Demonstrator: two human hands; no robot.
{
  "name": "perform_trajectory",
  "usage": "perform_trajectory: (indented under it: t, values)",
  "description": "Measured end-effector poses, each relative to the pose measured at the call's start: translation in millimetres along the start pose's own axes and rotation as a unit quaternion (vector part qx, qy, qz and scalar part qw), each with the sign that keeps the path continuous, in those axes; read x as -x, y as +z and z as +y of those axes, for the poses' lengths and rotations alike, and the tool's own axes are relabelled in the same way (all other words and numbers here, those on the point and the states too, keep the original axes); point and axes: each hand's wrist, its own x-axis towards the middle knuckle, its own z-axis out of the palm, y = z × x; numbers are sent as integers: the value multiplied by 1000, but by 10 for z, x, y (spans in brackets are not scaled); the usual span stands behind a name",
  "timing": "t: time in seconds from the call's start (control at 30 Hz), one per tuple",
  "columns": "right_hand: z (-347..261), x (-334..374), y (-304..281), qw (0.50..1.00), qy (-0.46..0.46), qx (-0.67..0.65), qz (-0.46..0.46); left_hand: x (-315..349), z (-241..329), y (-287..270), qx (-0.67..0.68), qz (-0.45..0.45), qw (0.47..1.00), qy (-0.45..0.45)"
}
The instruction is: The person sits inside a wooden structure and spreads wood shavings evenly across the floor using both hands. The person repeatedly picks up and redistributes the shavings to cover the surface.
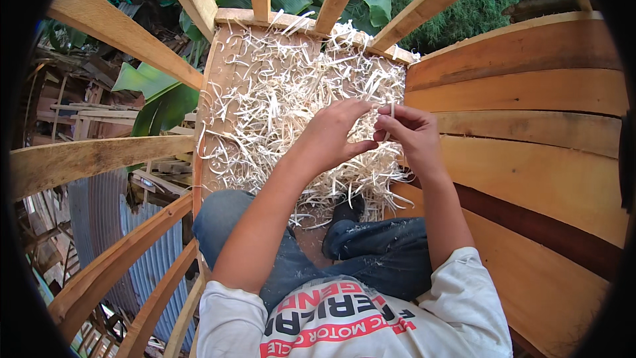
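My right hand [411, 131] pinches a thin, pale strip of wood [392, 111] between thumb and fingers, its upper end standing out above the fingertips. Close on its left is my left hand [338, 131], with the thumb and fingers spread apart and nothing visible between them; its fingertips come near the strip. Below both hands, a thick layer of curled wood shavings [271, 106] covers much of the wooden floor [222, 66]. Whether the strip is itself a shaving, I cannot tell for sure.
Wooden slats [99, 162] fence the left and far sides, with gaps between them. A wall of wide planks [517, 126] rises on the right. My bent legs [377, 245] and a dark-covered foot [348, 209] lie close below. Corrugated metal sheets [152, 245] show outside.
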Motion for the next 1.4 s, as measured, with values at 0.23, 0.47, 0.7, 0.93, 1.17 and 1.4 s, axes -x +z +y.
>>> perform_trajectory:
  t: [0.23, 0.47, 0.7, 0.93, 1.17, 1.4]
  values:
    - [-156, 6, -111, 990, -41, -116, 68, 0, -28, 160, 184, -13, 978, -100]
    - [3, -466, -199, 994, 72, 68, -33, 231, -127, 114, -236, -155, 934, -222]
    - [-150, -2454, -399, 873, -140, 460, 85, 370, -28, -71, -242, -136, 923, -267]
    - [-71, -2633, -436, 746, -200, 632, 66, 511, 16, -31, -288, -117, 909, -278]
    - [1838, -1591, -229, 810, 25, 572, -126, 416, -151, -127, -368, -105, 867, -319]
    - [2475, -985, 184, 805, 116, 572, -109, 428, -229, -148, -362, -94, 870, -322]
